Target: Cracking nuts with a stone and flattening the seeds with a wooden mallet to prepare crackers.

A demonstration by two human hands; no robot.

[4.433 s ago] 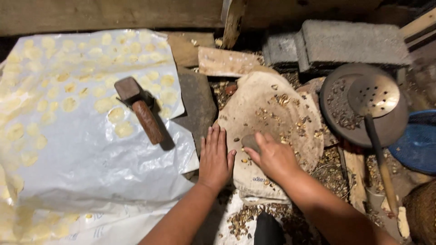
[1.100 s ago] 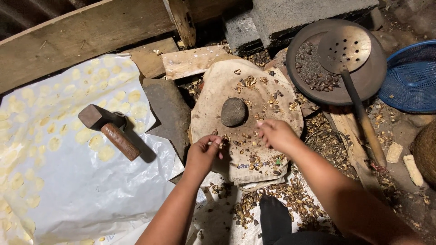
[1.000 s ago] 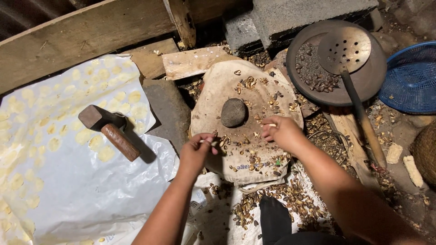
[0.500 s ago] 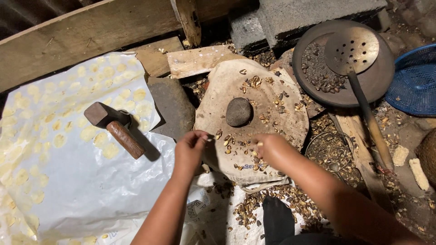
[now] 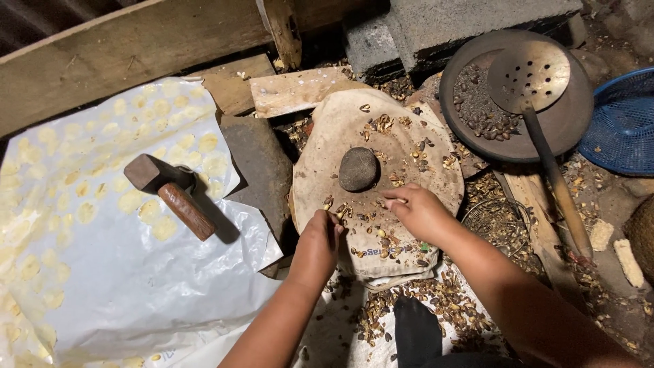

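My left hand point(image 5: 317, 242) is at the near left edge of a round cloth-covered slab point(image 5: 327, 143), fingertips pinched on a small nut piece. Resting on the slab's near middle, my right hand point(image 5: 417, 211) has its fingers curled among scattered nuts and shell bits point(image 5: 381, 126). A dark round stone point(image 5: 358, 168) lies on the slab just beyond both hands. A hammer point(image 5: 170, 194) with a wooden handle lies on a white plastic sheet point(image 5: 102, 286) to the left, beside flat yellow discs.
A dark pan point(image 5: 565, 129) with roasted nuts and a perforated ladle point(image 5: 528, 68) sits at the right, next to a blue basket point(image 5: 623, 126). Concrete blocks point(image 5: 449, 20) and wooden planks point(image 5: 102, 61) line the far side. Shell litter point(image 5: 436, 307) covers the ground near me.
My left hand drew back toward the slab's near left edge. My right hand shifted from the slab's right side to its near middle. The view tilted slightly.
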